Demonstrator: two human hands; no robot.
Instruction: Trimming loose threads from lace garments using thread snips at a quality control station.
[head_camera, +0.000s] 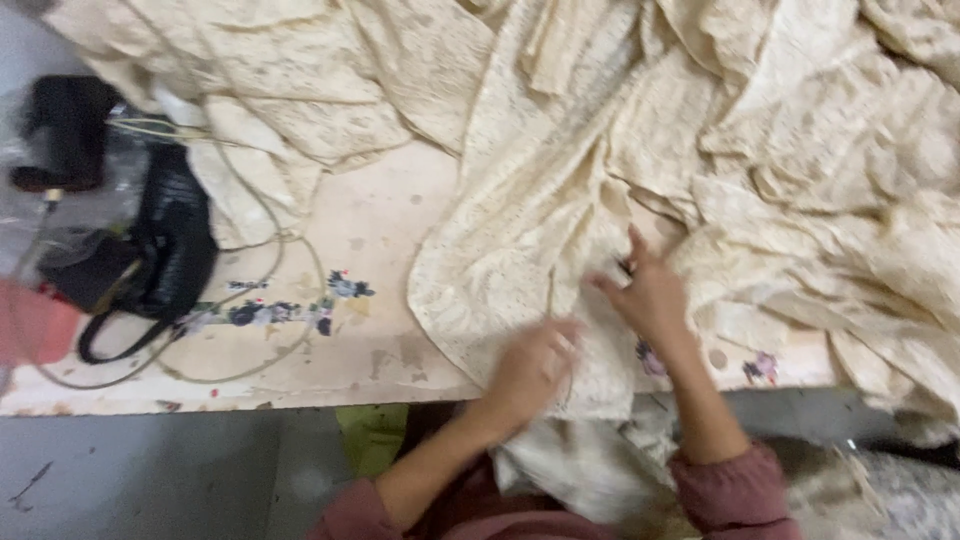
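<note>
A big cream lace cloth (620, 150) lies heaped across the table (370, 230), its long run going far-right to near-centre, spilling over the near edge. The right hand (650, 290) presses it, fingers spread. The blurred left hand (530, 365) rests on the cloth; grip unclear. A black bag (165, 250) and cord (275, 240) lie left.

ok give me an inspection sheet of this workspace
surface: pale worn table, floral decals, stains
job's things: cream lace fabric heaped over most of the table, spilling off the near edge
clutter: black handbag at left; dark object behind it, blurred
grippers: left hand on the fabric near the table edge, motion-blurred; right hand pressing the fabric, fingers spread; a small dark item by the fingers, too small to tell
cables: thin pale cord looping around the handbag
surroundings: grey floor; green item under the table edge
</note>
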